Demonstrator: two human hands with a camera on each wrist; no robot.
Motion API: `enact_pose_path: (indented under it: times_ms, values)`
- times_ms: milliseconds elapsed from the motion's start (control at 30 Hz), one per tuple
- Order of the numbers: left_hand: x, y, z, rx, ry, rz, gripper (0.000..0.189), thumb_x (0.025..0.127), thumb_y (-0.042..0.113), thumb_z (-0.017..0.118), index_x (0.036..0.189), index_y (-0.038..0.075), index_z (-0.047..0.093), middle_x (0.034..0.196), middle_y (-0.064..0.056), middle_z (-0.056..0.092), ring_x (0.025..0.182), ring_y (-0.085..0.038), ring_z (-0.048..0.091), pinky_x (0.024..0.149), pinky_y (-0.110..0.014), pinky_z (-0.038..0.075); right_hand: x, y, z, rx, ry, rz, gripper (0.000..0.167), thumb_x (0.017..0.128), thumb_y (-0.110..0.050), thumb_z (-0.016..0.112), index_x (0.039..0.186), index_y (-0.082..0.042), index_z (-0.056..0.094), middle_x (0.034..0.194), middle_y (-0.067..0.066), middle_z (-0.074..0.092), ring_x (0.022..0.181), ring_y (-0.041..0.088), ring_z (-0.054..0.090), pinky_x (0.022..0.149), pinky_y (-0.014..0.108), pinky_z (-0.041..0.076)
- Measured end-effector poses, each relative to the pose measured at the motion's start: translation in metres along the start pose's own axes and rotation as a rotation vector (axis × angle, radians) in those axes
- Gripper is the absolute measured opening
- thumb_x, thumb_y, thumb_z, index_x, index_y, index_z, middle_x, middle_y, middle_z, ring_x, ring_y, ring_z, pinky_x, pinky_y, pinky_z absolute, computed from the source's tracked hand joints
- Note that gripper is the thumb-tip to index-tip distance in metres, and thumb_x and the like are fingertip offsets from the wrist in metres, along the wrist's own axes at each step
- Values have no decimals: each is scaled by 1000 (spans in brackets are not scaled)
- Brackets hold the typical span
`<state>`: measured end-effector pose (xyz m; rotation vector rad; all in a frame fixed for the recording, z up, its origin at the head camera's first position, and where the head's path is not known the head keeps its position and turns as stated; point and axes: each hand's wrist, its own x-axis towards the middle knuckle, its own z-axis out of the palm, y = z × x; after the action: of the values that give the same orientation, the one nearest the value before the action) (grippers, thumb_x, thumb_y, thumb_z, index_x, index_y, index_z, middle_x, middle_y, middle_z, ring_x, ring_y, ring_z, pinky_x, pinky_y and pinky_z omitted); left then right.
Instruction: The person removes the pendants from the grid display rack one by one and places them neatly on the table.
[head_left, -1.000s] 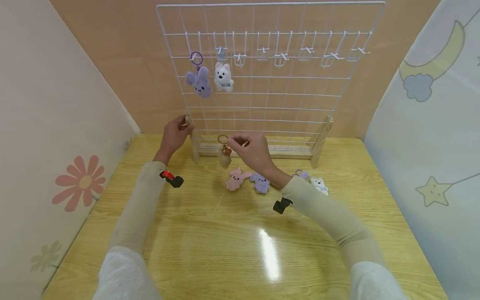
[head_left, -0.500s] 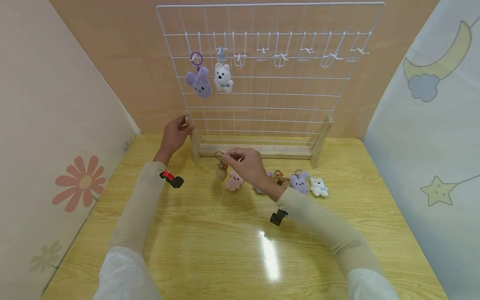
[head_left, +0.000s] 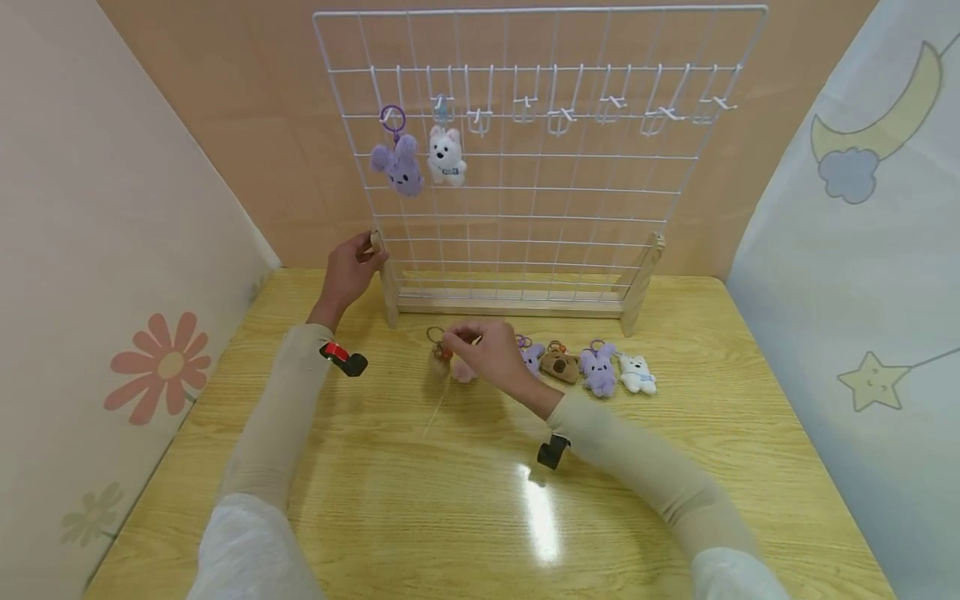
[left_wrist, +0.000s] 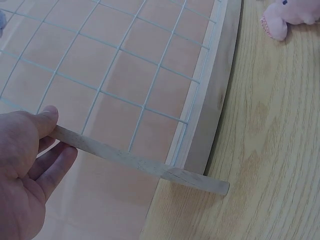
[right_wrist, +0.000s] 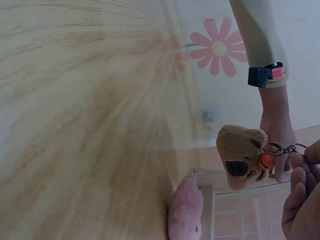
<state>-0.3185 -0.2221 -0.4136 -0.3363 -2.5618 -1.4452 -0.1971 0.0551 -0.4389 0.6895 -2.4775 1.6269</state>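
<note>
My left hand [head_left: 348,271] grips the top of the left wooden upright [left_wrist: 140,162] of a white wire-grid rack, thumb on one side and fingers on the other in the left wrist view. With my right hand [head_left: 491,354] I pinch the ring of a brown plush keychain [right_wrist: 240,155] that has a dark nose and an orange bell. It hangs low in front of the rack. A pink plush [right_wrist: 185,212] lies on the table beside it, partly hidden behind my right hand in the head view.
Right of my hand lie a purple plush [head_left: 533,358], a brown bear plush [head_left: 559,365], a purple rabbit plush [head_left: 598,371] and a white dog plush [head_left: 637,375]. A purple rabbit keychain [head_left: 401,171] and white dog keychain [head_left: 447,158] hang from the rack's left hooks.
My right hand has lowered the brown plush keychain from before the rack's base toward the table and slightly left. More of the row of plushes now shows. My left hand has stayed put.
</note>
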Motion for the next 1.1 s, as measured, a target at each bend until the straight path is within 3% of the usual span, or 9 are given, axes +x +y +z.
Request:
enact_pose_path:
  times_ms: [567,800,933,1100]
  values:
    - [1,0,0,-4,2,-8,54,105,21,62,153,3,46,150,-20,53,127,-37,61,101,-49,55,-12,16,16,-10,-80,60,16,100,-21,70,97,-10,81,81,-1,76,70,9,68,56,25,57]
    - [0,0,0,-9,2,-8,54,105,21,62,153,2,47,150,-20,53,128,-38,60,102,-50,54,-7,21,18,-37,-111,110,17,101,-21,68,99,-12,81,83,-1,76,68,8,69,59,24,58]
    - [0,0,0,-5,1,-11,54,105,22,62,153,4,47,150,-19,53,128,-37,60,102,-50,54,-2,24,18,1,-120,125,18,101,-18,66,99,-8,81,81,6,76,63,16,71,56,27,60]
    - [1,-1,0,-5,-1,-14,54,105,22,62,154,5,46,150,-19,52,128,-37,60,102,-50,54,7,27,19,-81,-99,102,18,101,-19,67,98,-8,81,84,4,77,70,14,72,63,25,60]
